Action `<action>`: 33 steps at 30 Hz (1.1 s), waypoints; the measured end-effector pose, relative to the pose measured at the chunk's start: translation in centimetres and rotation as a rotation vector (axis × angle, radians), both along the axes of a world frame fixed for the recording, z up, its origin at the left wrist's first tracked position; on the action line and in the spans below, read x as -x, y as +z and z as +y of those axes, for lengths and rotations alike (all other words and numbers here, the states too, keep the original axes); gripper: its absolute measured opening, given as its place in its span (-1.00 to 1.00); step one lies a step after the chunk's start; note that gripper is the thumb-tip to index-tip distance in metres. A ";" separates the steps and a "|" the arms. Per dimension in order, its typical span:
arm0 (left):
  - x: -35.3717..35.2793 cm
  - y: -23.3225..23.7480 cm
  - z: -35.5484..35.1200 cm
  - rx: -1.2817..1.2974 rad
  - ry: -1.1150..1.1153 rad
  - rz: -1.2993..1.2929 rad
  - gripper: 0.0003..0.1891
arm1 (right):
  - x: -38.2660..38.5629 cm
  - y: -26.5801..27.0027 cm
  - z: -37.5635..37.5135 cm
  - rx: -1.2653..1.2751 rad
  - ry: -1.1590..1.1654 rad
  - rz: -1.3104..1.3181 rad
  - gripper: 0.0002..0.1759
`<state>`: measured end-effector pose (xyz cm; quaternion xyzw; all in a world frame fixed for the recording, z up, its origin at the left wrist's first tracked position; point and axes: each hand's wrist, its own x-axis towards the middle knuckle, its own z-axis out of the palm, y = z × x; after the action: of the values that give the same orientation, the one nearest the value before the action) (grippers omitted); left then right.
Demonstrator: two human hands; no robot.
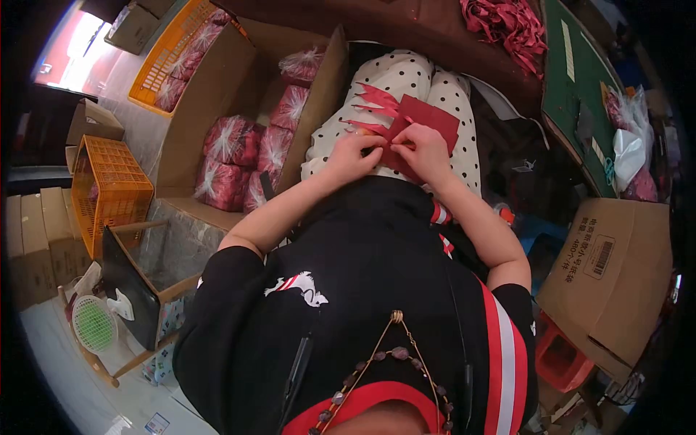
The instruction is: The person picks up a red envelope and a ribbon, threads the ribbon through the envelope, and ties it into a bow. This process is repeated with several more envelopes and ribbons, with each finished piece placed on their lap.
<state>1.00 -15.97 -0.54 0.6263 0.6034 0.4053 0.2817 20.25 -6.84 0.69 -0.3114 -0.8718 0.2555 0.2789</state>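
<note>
cardboard box (612, 283) | side label: Chinese characters, "480", barcode | finer print unreadable

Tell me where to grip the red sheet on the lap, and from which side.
Take the red sheet by its near, uncut edge, coming from the body side, where the left hand and right hand pinch it. The far left edge is cut into pointed strips that fan out loose, so they would likely bend or tear. The sheet lies across the polka-dot lap.
</note>
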 end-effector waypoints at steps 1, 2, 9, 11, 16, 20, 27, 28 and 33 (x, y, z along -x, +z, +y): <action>0.3 -0.6 0.3 0.013 -0.042 -0.022 -0.78 | -0.2 0.6 -0.3 -0.088 -0.044 -0.054 -0.85; 0.6 -1.2 0.6 0.014 -0.040 -0.022 -0.78 | -0.2 0.7 -0.4 -0.088 -0.042 -0.054 -0.85; 0.7 -1.6 2.3 0.131 -0.117 -0.011 -0.75 | -0.6 -1.1 -0.2 -0.052 -0.052 -0.076 -0.85; 0.6 -0.8 2.1 0.141 -0.118 -0.019 -0.74 | -0.7 -1.2 -0.5 -0.027 -0.036 -0.051 -0.85; 0.3 -0.9 1.9 0.057 -0.187 0.310 -0.81 | -0.4 -0.8 0.1 0.127 0.200 0.051 -0.74; 0.0 -1.1 1.9 0.044 -0.046 0.227 -0.83 | -0.8 2.2 -1.3 -0.078 0.161 -0.035 0.01; 1.0 0.8 1.7 -0.117 -0.053 0.436 -0.87 | -1.9 1.1 -0.5 -0.021 0.053 -0.199 0.43; 1.3 1.1 1.8 -0.147 -0.062 0.535 -0.89 | -2.0 1.0 -0.5 -0.046 0.041 -0.263 0.43; 8.9 2.5 0.9 -0.062 0.175 0.578 -0.90 | -3.4 0.7 0.4 -0.053 -0.020 -0.324 0.35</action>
<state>-7.85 -15.05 1.94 0.6695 0.6977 0.2512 0.0428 23.65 -6.39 1.37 -0.3496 -0.9087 0.1760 0.1451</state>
